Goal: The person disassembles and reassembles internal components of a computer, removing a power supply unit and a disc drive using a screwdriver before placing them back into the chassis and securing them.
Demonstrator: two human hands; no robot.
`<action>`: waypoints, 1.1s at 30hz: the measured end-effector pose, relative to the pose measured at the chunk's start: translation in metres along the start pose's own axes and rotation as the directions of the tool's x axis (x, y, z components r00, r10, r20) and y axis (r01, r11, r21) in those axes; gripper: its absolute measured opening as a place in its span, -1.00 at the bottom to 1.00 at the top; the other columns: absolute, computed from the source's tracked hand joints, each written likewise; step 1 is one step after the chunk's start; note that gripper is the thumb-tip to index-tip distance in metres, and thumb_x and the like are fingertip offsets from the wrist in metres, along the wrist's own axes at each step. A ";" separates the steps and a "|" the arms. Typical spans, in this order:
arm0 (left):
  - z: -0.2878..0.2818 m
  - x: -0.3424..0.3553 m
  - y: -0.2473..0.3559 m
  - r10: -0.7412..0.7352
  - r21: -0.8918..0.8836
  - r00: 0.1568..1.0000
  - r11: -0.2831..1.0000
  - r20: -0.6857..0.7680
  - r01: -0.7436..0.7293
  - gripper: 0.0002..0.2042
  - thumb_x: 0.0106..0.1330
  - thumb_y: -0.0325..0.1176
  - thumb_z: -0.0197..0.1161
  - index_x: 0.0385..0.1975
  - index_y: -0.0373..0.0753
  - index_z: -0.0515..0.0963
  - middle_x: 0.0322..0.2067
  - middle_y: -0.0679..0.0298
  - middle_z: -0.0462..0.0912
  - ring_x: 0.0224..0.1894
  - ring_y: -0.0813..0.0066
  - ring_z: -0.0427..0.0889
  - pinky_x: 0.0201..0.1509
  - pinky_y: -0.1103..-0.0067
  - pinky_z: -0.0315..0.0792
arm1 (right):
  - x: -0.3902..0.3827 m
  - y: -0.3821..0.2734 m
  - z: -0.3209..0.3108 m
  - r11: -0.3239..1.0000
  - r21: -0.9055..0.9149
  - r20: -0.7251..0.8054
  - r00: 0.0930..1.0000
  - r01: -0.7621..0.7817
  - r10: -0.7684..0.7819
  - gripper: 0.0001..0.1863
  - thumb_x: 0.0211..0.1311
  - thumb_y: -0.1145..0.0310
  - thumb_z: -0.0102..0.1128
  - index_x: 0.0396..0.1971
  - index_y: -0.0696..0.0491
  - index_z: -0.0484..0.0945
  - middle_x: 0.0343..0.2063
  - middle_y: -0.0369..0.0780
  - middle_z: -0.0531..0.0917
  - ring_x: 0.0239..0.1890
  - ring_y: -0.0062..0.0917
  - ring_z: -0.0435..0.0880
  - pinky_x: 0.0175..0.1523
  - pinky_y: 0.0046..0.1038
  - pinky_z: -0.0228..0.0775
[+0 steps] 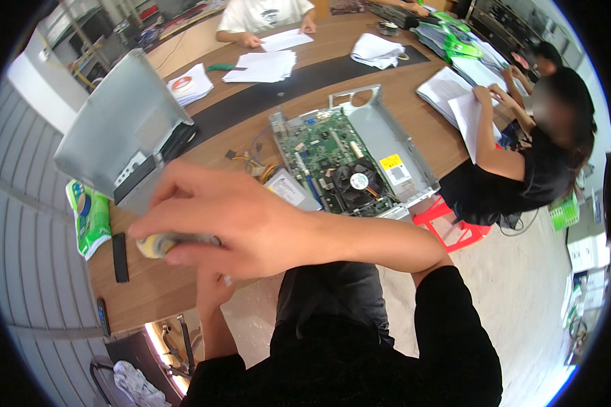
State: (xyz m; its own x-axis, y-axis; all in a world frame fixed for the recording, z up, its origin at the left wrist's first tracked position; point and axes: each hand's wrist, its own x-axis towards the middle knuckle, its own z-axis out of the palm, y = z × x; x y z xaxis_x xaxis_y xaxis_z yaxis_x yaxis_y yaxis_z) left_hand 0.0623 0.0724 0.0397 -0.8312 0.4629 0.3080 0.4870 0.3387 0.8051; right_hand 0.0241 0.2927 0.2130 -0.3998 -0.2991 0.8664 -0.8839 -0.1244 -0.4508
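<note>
My right hand (231, 217) reaches across to the left over the near part of the table, its fingers curled round a yellow-handled screwdriver (157, 245), which is blurred and partly covered. Below it my left hand (214, 288) shows only in part; the right hand hides its fingers. Beyond them lies an open metal computer case (414, 169) with a green circuit board (319, 146) and a black cooling fan (357, 182). A silver drive or power unit (288, 188) with loose cables (251, 161) sits at its left side.
A grey case cover (119, 112) stands tilted at the left, near a green-white packet (90, 220) and a black strip (120, 258). Paper stacks (259, 66) and a white cloth (377, 51) lie farther back. People handle papers at the far side and right; a red stool (451, 224) stands right.
</note>
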 end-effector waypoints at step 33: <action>0.014 0.022 0.006 0.126 0.074 0.870 0.992 -0.476 -0.103 -0.76 0.19 -0.54 0.26 -0.12 -0.39 0.60 -0.13 0.17 0.67 -0.06 0.36 0.59 0.09 0.45 0.43 | -0.006 -0.031 0.013 0.911 -0.395 0.070 0.985 -0.119 0.159 -0.60 0.12 0.38 0.27 -0.02 0.03 0.42 -0.37 -0.16 0.37 -0.33 -0.19 0.53 -0.35 -0.27 0.36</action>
State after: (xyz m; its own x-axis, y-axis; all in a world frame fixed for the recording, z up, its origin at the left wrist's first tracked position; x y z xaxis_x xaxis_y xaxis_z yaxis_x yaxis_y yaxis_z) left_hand 0.0507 0.0964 0.0443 -0.7898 0.0553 0.6109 0.5884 0.3494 0.7292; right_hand 0.0575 0.2865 0.2189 -0.5175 -0.3806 0.7664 -0.8533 0.2961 -0.4292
